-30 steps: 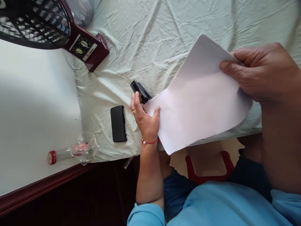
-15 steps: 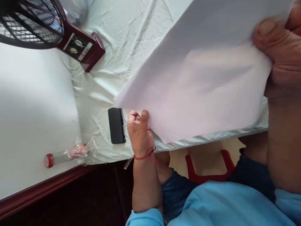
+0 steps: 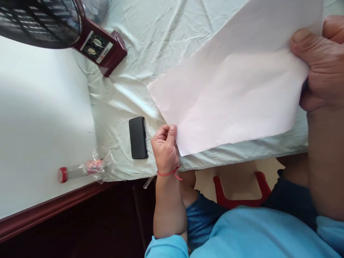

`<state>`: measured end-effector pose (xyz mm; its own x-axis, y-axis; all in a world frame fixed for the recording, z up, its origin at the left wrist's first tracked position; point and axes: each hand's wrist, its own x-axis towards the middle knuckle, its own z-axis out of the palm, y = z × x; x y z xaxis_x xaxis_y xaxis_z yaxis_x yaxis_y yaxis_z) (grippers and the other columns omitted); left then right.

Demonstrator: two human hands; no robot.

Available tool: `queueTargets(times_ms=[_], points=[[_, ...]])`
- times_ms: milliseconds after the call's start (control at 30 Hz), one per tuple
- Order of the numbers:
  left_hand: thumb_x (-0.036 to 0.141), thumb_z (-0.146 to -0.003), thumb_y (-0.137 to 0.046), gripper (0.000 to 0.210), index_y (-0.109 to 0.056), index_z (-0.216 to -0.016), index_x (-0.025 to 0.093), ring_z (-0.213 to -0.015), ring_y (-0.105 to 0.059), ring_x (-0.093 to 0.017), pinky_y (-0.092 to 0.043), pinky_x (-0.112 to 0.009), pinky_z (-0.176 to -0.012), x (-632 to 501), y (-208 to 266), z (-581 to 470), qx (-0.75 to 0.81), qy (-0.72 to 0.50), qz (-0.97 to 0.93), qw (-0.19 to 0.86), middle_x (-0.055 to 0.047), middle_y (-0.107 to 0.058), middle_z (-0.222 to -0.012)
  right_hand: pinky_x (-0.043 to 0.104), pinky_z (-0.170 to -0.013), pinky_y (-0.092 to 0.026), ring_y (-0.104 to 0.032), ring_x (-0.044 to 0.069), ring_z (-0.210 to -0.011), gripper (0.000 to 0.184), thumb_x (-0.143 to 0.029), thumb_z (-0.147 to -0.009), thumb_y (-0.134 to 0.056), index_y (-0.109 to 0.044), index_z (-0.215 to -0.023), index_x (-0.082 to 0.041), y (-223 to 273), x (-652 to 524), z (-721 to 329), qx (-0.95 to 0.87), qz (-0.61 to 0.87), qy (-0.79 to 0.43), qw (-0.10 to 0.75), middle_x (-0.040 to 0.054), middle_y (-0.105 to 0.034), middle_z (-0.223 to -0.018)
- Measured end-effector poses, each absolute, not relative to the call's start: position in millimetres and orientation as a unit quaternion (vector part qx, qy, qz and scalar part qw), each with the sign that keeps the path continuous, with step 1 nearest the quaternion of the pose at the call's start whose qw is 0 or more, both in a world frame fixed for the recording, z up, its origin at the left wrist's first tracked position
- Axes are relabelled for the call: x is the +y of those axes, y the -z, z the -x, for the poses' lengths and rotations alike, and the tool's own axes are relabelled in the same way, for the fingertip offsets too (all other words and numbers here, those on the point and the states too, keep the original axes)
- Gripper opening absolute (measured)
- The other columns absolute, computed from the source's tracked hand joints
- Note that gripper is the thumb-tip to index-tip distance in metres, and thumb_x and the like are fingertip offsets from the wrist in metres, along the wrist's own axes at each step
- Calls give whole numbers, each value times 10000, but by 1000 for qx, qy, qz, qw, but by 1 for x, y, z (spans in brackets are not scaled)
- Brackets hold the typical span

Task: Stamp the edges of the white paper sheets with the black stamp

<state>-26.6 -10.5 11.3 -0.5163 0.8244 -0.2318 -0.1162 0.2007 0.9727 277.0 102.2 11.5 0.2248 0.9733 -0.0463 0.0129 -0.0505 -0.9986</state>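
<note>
Fingers of both hands (image 3: 164,148) (image 3: 319,64) pinched shut on paper sheets (image 3: 231,96)

The paper (image 3: 231,93) hides the left hand's (image 3: 164,148) fingertips.

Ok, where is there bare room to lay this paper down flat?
The widest free patch is the wrinkled cloth between the fan base and the paper. The bare white surface left of the cloth is free above the small bottle. It is crowded by the phone and left hand.
</note>
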Motion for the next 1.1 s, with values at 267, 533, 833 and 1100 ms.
queueTargets(times_ms=[267, 533, 833, 1100], points=[[642, -716, -921, 582, -609, -726, 151, -653, -504, -35, -428, -139, -588, -12, -9, 28, 684, -539, -288, 398, 27, -560, -690, 206, -621, -249, -361, -38, -742, 689, -646, -706, -775, -667, -1164, -143, -16, 100, -278, -428, 574, -454, 531, 80, -590, -1176], [506, -720, -964, 455, -685, -831, 165, -816, -654, -71, -570, -161, -800, -12, -10, 23, 637, -563, -308, 427, -6, -725, -870, 201, -598, -325, -463, -19, -759, 665, -562, -648, -836, -629, -1052, -77, -2, 115, -289, -389, 522, -447, 613, 90, -595, -1158], [590, -768, -907, 470, -709, -755, 164, -745, -639, -58, -580, -158, -751, -12, -10, 21, 641, -581, -286, 412, 9, -699, -759, 119, -653, -409, -542, -36, -848, 591, -504, -767, -764, -665, -1157, -71, -13, 105, -278, -416, 513, -459, 594, 95, -593, -1279], [504, -603, -1034, 507, -826, -928, 175, -812, -753, -136, -660, -240, -780, -14, -14, 25, 632, -521, -301, 488, -73, -832, -967, 179, -597, -360, -496, -23, -769, 662, -569, -716, -799, -665, -1159, -96, -5, 113, -288, -401, 521, -443, 610, 79, -595, -1283]])
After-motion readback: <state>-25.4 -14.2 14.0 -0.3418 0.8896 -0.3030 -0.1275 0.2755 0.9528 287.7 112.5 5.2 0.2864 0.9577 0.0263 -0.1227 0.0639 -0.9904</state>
